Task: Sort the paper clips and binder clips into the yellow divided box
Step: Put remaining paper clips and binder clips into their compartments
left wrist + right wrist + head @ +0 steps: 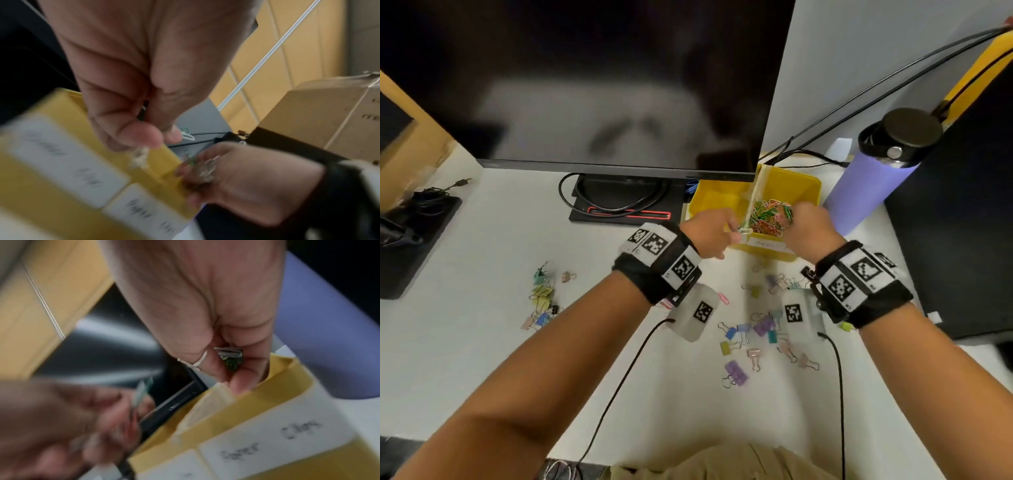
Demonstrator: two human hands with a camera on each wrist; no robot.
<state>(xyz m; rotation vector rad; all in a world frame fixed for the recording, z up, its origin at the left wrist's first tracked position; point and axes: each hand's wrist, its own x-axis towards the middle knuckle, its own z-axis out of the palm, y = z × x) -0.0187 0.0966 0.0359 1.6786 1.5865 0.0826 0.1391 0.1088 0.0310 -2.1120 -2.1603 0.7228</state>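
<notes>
The yellow divided box (801, 186) stands behind my hands, with a pale divider (758, 192) down its middle. Its right compartment holds a heap of coloured paper clips (770, 216); a front label (277, 443) reads "Paper Clips". My left hand (729, 233) hovers at the box's front edge near the divider, pinching a few pale paper clips (186, 135). My right hand (794, 216) is over the right compartment, its fingers curled around several silver and green paper clips (229, 355). Pastel binder clips (753, 334) lie scattered on the white desk below my wrists, and another cluster (541, 298) lies to the left.
A dark monitor (602, 85) overhangs the box's back, its stand (626, 205) to the left. A purple bottle (869, 185) stands just right of the box, beside a black panel (962, 222). Cables (859, 96) run behind. A black pad (410, 240) sits far left.
</notes>
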